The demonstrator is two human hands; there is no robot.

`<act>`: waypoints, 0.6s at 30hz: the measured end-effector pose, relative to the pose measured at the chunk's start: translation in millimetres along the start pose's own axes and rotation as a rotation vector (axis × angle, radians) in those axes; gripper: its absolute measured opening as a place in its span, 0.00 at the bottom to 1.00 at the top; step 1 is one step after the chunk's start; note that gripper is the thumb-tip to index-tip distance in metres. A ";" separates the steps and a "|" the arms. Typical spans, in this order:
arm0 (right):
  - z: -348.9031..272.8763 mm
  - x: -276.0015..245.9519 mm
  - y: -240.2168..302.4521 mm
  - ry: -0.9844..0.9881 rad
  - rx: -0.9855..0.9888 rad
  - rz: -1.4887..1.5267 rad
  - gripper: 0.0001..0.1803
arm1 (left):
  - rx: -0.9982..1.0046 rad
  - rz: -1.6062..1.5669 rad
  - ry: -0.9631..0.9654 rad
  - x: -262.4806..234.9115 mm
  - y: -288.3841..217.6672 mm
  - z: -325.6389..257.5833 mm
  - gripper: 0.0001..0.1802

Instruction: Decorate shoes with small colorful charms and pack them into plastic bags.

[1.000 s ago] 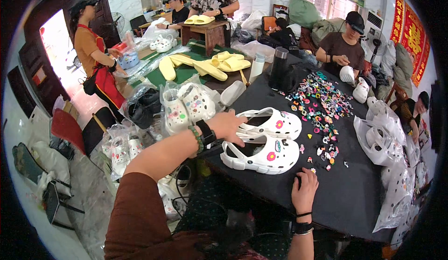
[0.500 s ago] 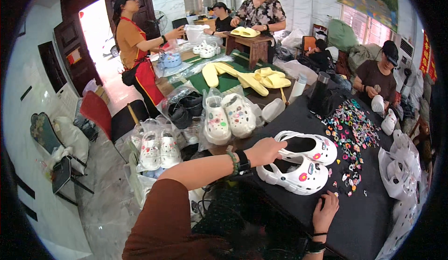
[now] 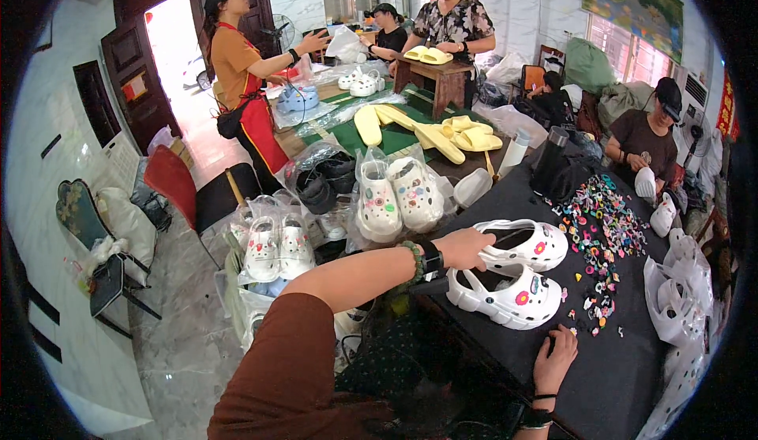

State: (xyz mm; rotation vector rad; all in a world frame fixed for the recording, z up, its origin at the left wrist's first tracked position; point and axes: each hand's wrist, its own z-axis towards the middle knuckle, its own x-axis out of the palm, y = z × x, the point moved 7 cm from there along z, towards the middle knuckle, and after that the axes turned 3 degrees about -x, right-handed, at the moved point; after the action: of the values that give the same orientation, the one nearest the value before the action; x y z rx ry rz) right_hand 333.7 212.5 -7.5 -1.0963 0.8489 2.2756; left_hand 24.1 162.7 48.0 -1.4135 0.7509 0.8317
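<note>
Two white clogs with colourful charms rest side by side on the black-covered table (image 3: 482, 341), toes to the right. My left hand (image 3: 464, 248) is closed on the heel end of the far clog (image 3: 530, 244). Just nearer to me lies the other clog (image 3: 513, 298), a pink flower charm on its top; no hand touches it. My right hand (image 3: 556, 353) rests on the cloth close to that clog's toe, fingers loosely apart with nothing in them. Many small coloured charms (image 3: 604, 231) are scattered beyond the toes.
Bagged decorated clogs (image 3: 397, 197) stand left of the table, with more pairs (image 3: 276, 247) lower down. A tumbler (image 3: 550, 152) and a white bottle (image 3: 515, 152) stand at the far end. Plastic-bagged shoes (image 3: 679, 290) line the right edge. Co-workers handle footwear around the yellow slippers (image 3: 426, 132).
The two clogs have been drawn apart, and the far one sits flatter beside the near one. My left hand keeps its hold on the heel end. The whole view has shifted slightly.
</note>
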 end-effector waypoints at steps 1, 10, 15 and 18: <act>-0.4 0.0 -1.4 -0.006 -0.007 0.003 0.10 | 0.036 0.013 -0.058 -0.7 -3.3 -1.2 0.21; -2.5 1.9 -1.5 0.020 -0.011 0.001 0.11 | 0.008 0.001 -0.320 -4.4 0.8 -53.6 0.11; -2.5 -1.3 -0.6 0.018 -0.008 -0.022 0.10 | -0.096 -0.023 -0.412 -47.4 14.7 -67.8 0.10; -1.9 -1.2 -2.8 0.011 -0.026 -0.038 0.11 | -0.146 0.072 -0.509 -80.3 38.2 -61.7 0.12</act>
State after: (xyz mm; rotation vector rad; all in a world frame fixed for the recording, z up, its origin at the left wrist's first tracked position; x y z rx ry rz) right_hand 337.2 212.9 -8.3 -1.1275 0.7985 2.2572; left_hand -48.1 96.6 94.2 -1.2286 0.3555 1.2615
